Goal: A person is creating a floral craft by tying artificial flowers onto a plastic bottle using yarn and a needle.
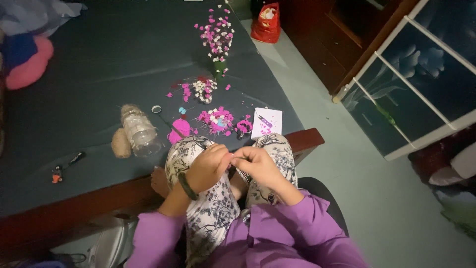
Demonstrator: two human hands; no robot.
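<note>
My left hand (209, 166) and my right hand (258, 166) meet above my knees, fingertips pinched together on something very small that I cannot make out. A dark bangle sits on my left wrist. Just beyond my knees on the dark bed sheet (99, 69) lie small piles of pink and white paper flowers (216, 120), a pink round piece (179, 129) and a white card (267, 122) with pink bits on it. Farther off stands a tall spray of pink and white flowers (216, 37).
A clear plastic jar (139, 131) lies on its side beside a ball of twine (120, 143). A small tool (67, 166) lies at the left. A red bag (267, 23) sits on the floor by a dark wooden cabinet (337, 44).
</note>
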